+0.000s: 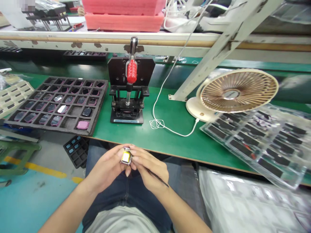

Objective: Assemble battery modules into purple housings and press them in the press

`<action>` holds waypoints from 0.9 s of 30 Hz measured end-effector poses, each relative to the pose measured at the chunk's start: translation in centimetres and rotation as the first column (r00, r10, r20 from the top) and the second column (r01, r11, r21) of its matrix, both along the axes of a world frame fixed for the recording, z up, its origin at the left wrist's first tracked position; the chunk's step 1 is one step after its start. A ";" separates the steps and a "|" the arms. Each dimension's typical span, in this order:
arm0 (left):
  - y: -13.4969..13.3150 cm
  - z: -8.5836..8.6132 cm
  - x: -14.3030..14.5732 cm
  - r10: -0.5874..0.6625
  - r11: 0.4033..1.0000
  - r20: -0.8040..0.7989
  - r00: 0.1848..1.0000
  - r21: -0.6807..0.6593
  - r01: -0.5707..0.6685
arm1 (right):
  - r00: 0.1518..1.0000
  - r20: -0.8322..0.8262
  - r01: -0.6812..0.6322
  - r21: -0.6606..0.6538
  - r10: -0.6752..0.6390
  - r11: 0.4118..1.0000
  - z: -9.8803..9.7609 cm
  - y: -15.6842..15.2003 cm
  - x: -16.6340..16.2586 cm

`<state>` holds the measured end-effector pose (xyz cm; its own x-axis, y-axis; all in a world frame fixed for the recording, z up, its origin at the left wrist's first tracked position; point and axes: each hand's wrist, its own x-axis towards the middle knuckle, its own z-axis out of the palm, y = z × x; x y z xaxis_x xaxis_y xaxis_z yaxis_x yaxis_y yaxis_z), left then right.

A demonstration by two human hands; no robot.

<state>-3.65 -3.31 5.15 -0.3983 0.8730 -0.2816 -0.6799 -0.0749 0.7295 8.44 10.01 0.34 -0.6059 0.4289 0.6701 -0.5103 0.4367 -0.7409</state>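
Over my lap, just below the bench edge, both hands meet around a small rectangular part (126, 156) with a yellow face and a metal rim. My left hand (108, 168) cups and pinches it from the left. My right hand (148, 168) pinches it from the right and also carries a thin dark tool (157, 178) that lies along the fingers and points back toward my wrist. Straight ahead on the green bench (175, 136) stands a black hand press (128, 92) with a red handle (131, 71).
A black foam tray (96, 106) of small pink and dark parts lies left of the press. A beige fan (236, 92) with a white cable (170, 129) stands to the right. A clear tray (257, 142) of dark parts overhangs the right edge. Pink foam (123, 19) lies on the shelf.
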 end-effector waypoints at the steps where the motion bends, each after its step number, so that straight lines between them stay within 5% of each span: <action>1: 0.1 0.0 -0.1 0.007 1.000 0.043 0.999 0.001 -0.007 | 1.000 0.003 0.015 -0.041 -0.014 0.999 -0.1 -0.1 0.2; 5: 0.7 -0.4 -0.5 0.065 0.996 0.137 0.988 -0.064 -0.056 | 0.983 0.049 0.185 -0.171 -0.179 0.968 0.4 0.9 0.8; 10: 1.1 -1.4 -0.4 0.083 0.990 0.143 0.986 -0.127 -0.065 | 0.784 0.270 0.597 -0.083 -0.559 0.798 2.8 8.2 0.0; 15: 1.1 -1.7 0.1 0.052 0.987 0.145 0.988 -0.156 -0.029 | 0.679 0.543 0.524 0.113 -0.494 0.844 3.9 14.8 -0.6; 22: -0.1 -1.1 0.5 0.097 0.961 0.120 0.988 -0.271 -0.061 | 0.686 0.532 0.514 0.129 -0.497 0.848 3.9 13.7 3.8; 24: -0.6 -1.8 0.2 0.113 0.951 0.100 0.988 -0.299 -0.079 | 0.621 0.537 0.541 0.233 -0.571 0.808 4.7 14.2 6.5; 27: -0.9 -3.4 -0.2 0.138 0.950 0.102 0.985 -0.296 -0.103 | 0.420 0.544 0.631 0.401 -0.727 0.664 7.0 17.7 11.3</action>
